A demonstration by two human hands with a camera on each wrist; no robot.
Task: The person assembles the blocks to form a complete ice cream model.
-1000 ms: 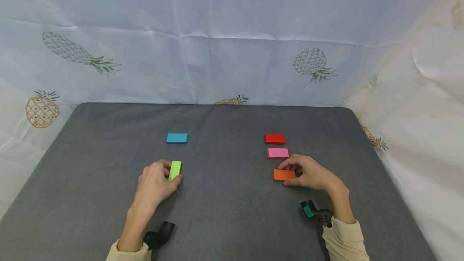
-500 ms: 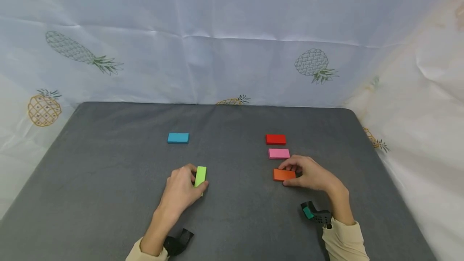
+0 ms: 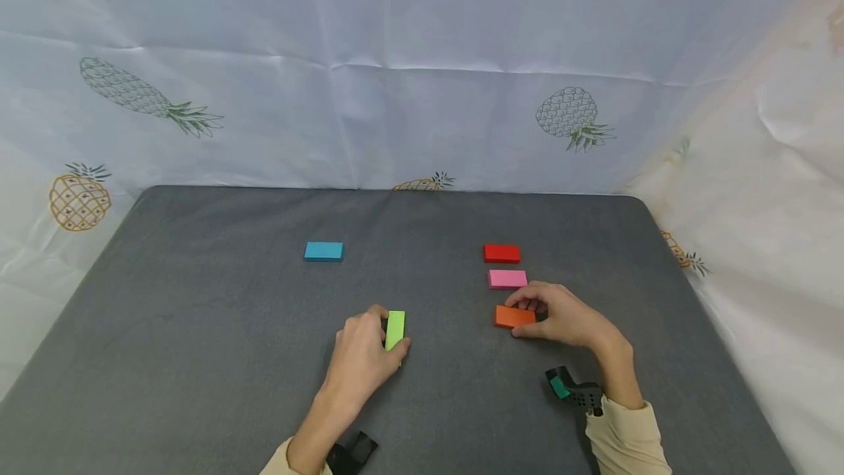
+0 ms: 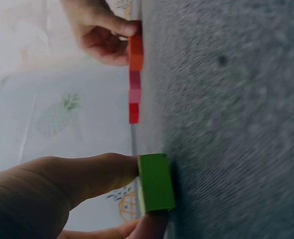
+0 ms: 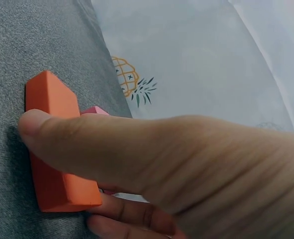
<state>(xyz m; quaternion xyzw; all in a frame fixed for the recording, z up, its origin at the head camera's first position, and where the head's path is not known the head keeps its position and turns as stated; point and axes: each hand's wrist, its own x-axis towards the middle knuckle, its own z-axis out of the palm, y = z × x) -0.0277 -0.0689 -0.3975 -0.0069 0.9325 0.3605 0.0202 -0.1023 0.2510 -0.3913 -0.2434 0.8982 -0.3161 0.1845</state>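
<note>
A lime green block (image 3: 395,330) is pinched between the thumb and fingers of my left hand (image 3: 361,356), near the middle of the table. The left wrist view shows the green block (image 4: 157,182) close over the grey cloth, thumb on one end and a fingertip at the other. To the right, my right hand (image 3: 568,317) holds an orange block (image 3: 514,317) across its short width. In the right wrist view the thumb lies over the near side of the orange block (image 5: 52,189), with fingers on its far side.
Behind the orange block lie a pink block (image 3: 507,279) and a red block (image 3: 501,253), forming a column. A blue block (image 3: 324,251) lies at the back left. White pineapple-print curtains (image 3: 422,123) hang behind and beside the grey table (image 3: 198,328).
My left hand has carried the green block rightward and slightly toward me, to the table's middle. The right hand has stayed at the orange block, almost still.
</note>
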